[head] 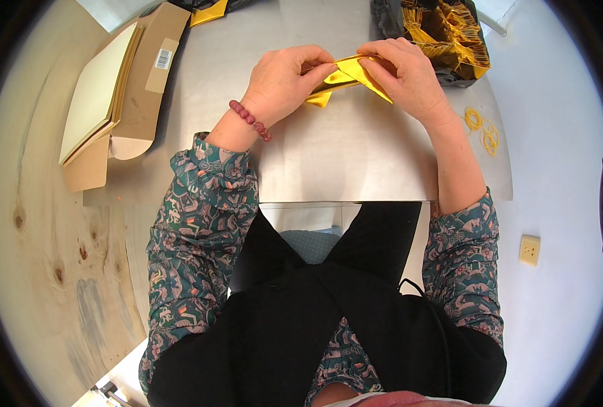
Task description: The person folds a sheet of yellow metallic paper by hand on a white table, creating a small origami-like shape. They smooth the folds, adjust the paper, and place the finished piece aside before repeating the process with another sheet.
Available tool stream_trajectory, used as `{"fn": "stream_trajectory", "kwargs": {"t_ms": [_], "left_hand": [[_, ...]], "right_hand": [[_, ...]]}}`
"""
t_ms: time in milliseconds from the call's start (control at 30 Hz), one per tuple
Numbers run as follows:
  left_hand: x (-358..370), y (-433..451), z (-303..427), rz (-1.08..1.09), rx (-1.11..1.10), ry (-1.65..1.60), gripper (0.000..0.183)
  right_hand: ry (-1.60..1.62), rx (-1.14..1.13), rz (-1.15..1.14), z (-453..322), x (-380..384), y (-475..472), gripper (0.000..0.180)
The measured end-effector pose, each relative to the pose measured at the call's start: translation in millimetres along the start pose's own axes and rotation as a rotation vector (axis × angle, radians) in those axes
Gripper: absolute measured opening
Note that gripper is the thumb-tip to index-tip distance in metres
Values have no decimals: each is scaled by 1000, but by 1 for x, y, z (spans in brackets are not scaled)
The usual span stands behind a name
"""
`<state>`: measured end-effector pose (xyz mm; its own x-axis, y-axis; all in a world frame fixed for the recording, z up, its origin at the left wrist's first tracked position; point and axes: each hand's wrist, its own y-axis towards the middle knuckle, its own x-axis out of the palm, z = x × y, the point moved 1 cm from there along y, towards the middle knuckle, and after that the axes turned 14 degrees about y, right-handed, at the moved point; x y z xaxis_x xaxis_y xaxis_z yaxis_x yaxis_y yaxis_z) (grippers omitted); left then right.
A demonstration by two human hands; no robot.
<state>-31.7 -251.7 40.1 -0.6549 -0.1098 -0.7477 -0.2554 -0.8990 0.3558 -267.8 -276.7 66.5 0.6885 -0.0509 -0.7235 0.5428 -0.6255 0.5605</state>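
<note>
Between my two hands is a piece of shiny gold foil paper, partly folded, with pointed flaps hanging down. My left hand pinches its left end between thumb and fingers; a beaded bracelet circles that wrist. On the right, my right hand grips the upper edge, with the thumb pressed on a slanting flap. The paper is held over the metal tabletop. My fingers hide parts of both ends, so the full fold cannot be seen.
A black-lined container at the back right holds many gold foil pieces. Yellow rubber bands lie near the right edge. At left, a cardboard box carries stacked cream sheets. Another gold piece lies at the back.
</note>
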Motion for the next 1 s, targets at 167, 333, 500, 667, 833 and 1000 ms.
{"fn": "stream_trajectory", "kwargs": {"t_ms": [167, 333, 500, 667, 833, 1000], "left_hand": [[-1, -3, 1, 7, 15, 13, 22], [-1, -4, 3, -18, 11, 12, 23], [-2, -4, 5, -24, 16, 3, 23], [-2, -3, 6, -54, 13, -1, 23], [-2, -2, 1, -133, 6, -61, 25], [-3, -4, -5, -278, -6, -200, 30]], "right_hand": [[5, -28, 29, -2, -1, 0, 15], [-6, -55, 44, -3, -2, 0, 14], [26, -61, 25, -2, -2, 0, 11], [29, -62, 3, -1, -3, 0, 9], [54, -65, -31, -1, -3, 0, 7], [53, -112, -76, -1, -1, -5, 6]]}}
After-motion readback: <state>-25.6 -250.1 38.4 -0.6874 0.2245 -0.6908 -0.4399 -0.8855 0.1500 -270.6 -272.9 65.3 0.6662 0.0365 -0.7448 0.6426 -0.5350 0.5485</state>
